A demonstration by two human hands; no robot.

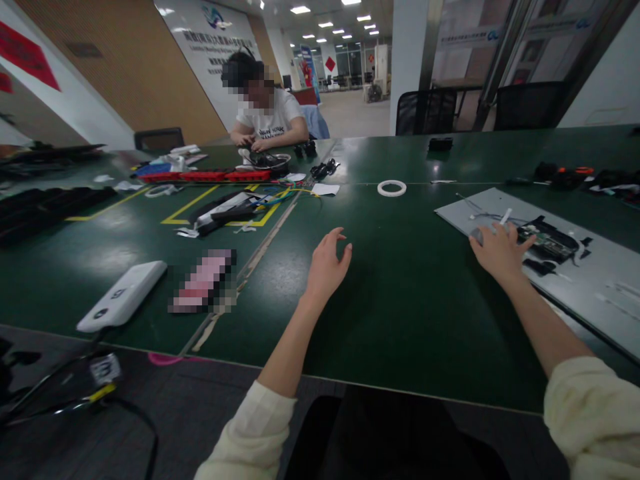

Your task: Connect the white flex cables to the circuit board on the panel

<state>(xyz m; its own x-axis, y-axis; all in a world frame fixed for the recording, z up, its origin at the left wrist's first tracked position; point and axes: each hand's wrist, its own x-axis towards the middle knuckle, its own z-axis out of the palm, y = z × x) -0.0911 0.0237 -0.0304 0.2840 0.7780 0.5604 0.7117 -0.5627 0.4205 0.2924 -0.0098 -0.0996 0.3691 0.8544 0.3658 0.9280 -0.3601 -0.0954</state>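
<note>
Pale grey and smooth, a flat panel rests on the glossy green table, with someone's right hand spread palm-down across its near edge. Its fingers fan wide; from where I stand nothing looks gripped, though I can't tell whether the fingertips press on anything. Just beside them on the panel sits a green circuit board, busy with tiny parts, next to a black plastic housing with a curved end.

Well left of the panel, the left hand hangs above the tabletop, loosely cupped, its thumb apart from the bent fingers, holding nothing.

I'd judge the step as the right hand reaching among the board's pieces, short of any hold. Taking one would call for drawing those fingers together lightly on a thin, hard edge.

Left of the panel too, but farther back, lies a flat white ring of tape; much farther left is a white, round-cornered device, and at the far left a person in a white T-shirt sits bent over small things.
</note>
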